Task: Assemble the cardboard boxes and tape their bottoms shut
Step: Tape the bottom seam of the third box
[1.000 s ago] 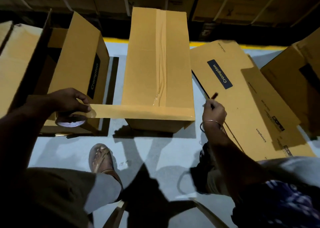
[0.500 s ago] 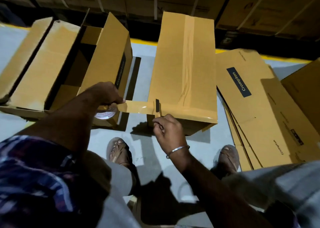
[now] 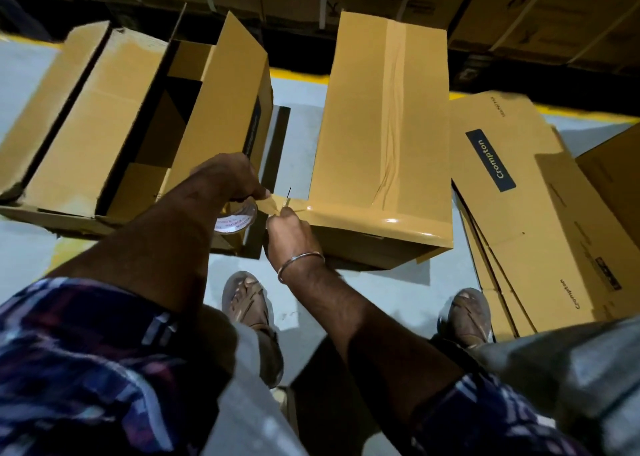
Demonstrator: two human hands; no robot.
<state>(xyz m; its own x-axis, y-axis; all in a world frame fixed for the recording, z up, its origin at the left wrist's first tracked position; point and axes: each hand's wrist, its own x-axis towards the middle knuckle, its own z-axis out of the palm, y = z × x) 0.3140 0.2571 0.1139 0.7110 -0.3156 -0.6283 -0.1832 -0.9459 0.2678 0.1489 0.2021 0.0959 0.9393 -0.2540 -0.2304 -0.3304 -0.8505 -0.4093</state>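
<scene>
Gripping the tape roll (image 3: 236,219) left, thin blade (image 3: 286,197) right, beside flat "Crompton" cartons (image 3: 512,192).

Grey floor (image 3: 374,296); yellow painted line (image 3: 298,74) along far edge. Two brown sandals (image 3: 247,299) on it. Dark strapped cartons (image 3: 540,15) behind, possibly stacked stock.

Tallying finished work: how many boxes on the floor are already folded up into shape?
2: the taped box at centre, which both hands are taping, and an open box lying to its left. Flattened cartons lie to the right; a partly seen one at the right edge is unclear.
</scene>
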